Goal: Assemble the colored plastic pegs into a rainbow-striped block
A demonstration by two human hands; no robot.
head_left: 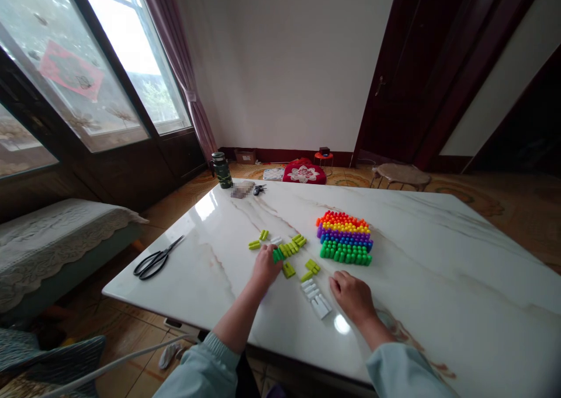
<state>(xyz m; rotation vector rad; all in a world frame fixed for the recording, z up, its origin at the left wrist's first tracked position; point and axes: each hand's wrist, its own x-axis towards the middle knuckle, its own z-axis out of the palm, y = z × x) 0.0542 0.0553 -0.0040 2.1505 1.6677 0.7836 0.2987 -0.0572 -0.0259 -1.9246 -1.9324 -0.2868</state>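
My left hand [266,266] is closed, with green pieces [277,254] at its fingertips. Around it lie yellow-green pieces [292,246] in small groups, and a few white ones [276,241] just behind. My right hand [350,293] rests on the table with its fingers curled; what they hold, if anything, is hidden. Between the hands, nearer to me, is a group of white pieces [316,298]. Beyond my right hand stand rows of small figures [344,236], coloured red, orange, yellow, purple, blue and green from back to front.
Black-handled scissors [156,259] lie on the left of the white marble table [197,287]. At its back left edge are a dark green patterned flask [222,170] and keys [259,190]. A stool [402,175] stands on the floor beyond.
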